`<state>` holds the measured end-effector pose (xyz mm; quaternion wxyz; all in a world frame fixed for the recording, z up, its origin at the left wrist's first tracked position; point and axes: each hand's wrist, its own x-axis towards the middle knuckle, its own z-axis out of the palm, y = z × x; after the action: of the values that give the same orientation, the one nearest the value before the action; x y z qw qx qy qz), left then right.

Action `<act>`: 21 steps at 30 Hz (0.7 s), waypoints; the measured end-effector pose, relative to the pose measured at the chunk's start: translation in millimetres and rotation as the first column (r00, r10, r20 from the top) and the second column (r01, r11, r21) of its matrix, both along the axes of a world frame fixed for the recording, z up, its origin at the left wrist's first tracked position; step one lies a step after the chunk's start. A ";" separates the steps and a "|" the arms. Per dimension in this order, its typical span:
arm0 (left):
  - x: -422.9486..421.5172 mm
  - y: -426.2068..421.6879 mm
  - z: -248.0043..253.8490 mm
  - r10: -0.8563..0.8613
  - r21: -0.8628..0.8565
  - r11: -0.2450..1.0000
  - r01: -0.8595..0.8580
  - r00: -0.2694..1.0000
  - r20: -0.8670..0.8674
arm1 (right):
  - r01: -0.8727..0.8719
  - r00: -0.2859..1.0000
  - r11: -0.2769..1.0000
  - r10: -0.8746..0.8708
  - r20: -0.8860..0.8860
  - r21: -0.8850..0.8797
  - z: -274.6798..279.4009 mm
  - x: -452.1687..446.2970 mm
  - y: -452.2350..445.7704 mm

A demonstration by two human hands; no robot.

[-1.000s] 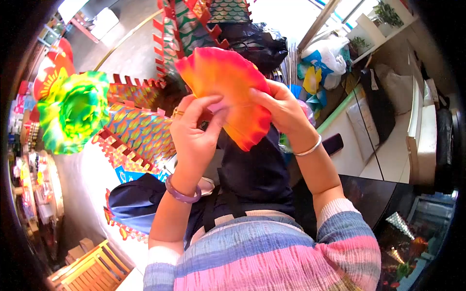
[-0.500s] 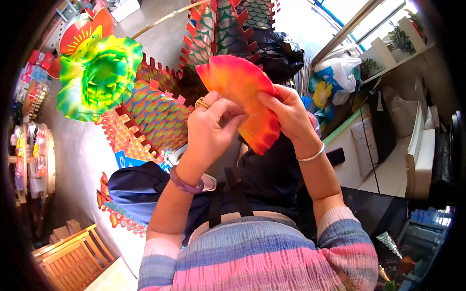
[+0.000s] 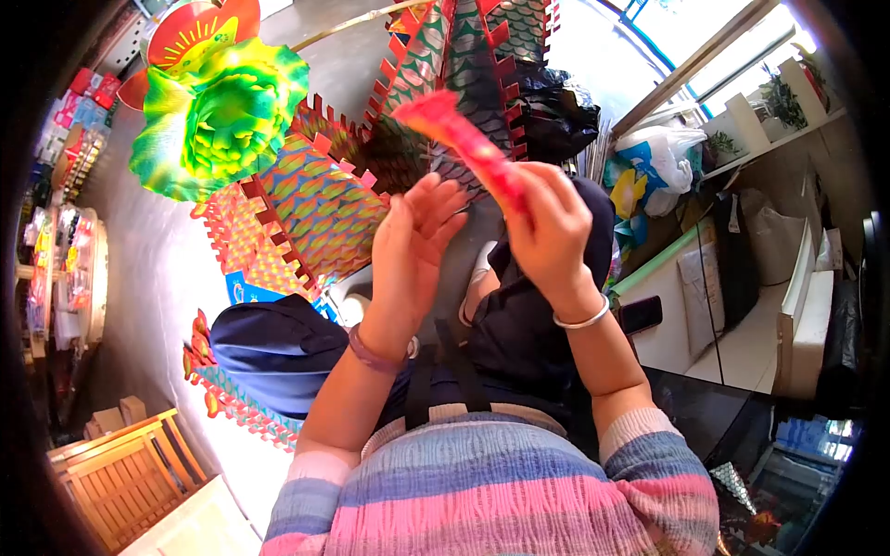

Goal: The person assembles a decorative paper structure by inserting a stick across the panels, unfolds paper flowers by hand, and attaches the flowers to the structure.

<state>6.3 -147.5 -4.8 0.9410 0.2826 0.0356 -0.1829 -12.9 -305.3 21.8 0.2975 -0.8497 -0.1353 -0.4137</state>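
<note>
In my right hand [image 3: 549,222] is a pleated red-pink fabric piece [image 3: 459,139], gripped at its lower right end and seen nearly edge-on, tilted up to the left. My left hand [image 3: 414,246] is open just left of and below it, palm turned inward and fingers spread, with nothing visible in it. A green and yellow ruffled flower [image 3: 227,120] stands at the upper left, apart from both hands. Beyond my left hand lie patterned panels [image 3: 324,204] with red notched edges.
A black plastic bag [image 3: 556,107] and a white plastic bag [image 3: 667,167] lie ahead to the right. A dark phone [image 3: 640,314] rests right of my right wrist. A wooden chair [image 3: 130,473] is at the lower left; shelves [image 3: 56,287] line the left.
The fabric piece has turned from a wide orange-red fan to a narrow edge-on shape. My left hand has let go of it and opened. The view has shifted slightly.
</note>
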 end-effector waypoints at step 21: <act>-13.2 21.8 -4.2 -0.024 0.158 0.987 -0.041 0.921 0.388 | -0.138 0.986 0.942 0.158 0.042 -0.307 14.6 -10.5 11.3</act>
<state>-7.0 -125.7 -9.0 0.9038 0.3891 -0.1355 -0.1155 -23.5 -294.0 36.4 0.1894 -0.8584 -0.2705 -0.3925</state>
